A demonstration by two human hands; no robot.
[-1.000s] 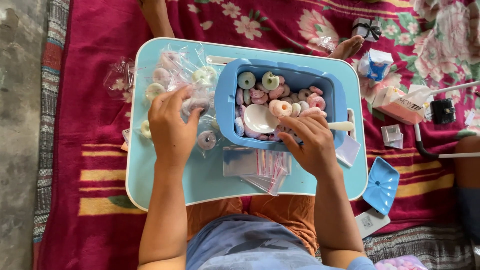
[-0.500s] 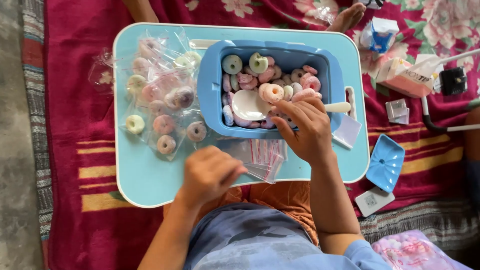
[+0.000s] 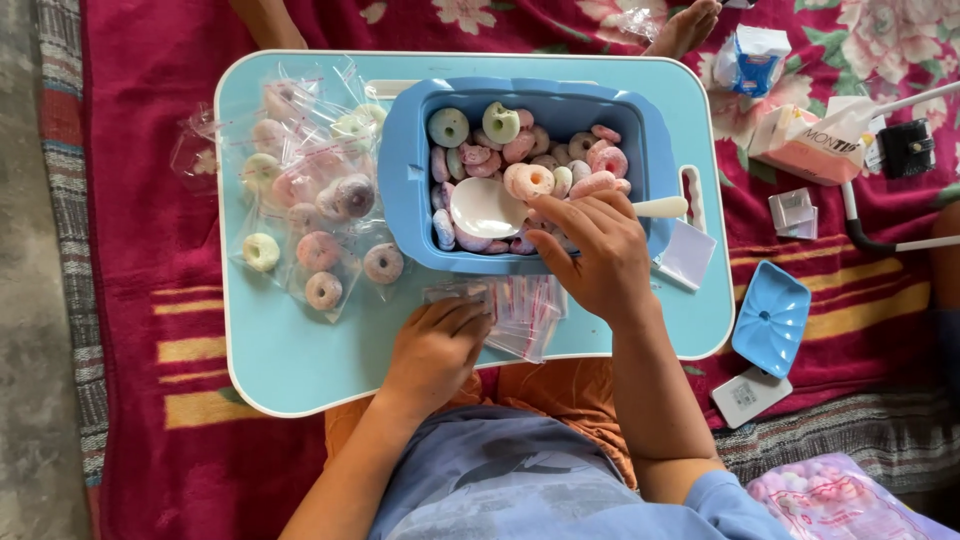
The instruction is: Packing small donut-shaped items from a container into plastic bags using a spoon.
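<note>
A blue tub (image 3: 405, 190) full of pastel ring-shaped sweets (image 3: 527, 180) stands on a light blue lap table (image 3: 290, 350). My right hand (image 3: 592, 255) reaches into the tub's near side, fingertips on the sweets beside a white spoon (image 3: 487, 207). My left hand (image 3: 435, 345) rests palm down on a stack of small clear zip bags (image 3: 525, 310) at the table's near edge, fingers curled on them. Several filled bags of rings (image 3: 315, 215) lie in a heap to the left of the tub.
A blue lid (image 3: 770, 320) and a white card (image 3: 750, 397) lie on the red patterned mat at right. Small cartons (image 3: 805, 145), a black object (image 3: 905, 148) and a white bar lie further right. Someone's feet (image 3: 685, 25) show beyond the table. A pink bag (image 3: 825, 500) sits bottom right.
My left hand left the heap of filled bags and came down to the empty zip bags at the near edge. My right hand stayed in the tub.
</note>
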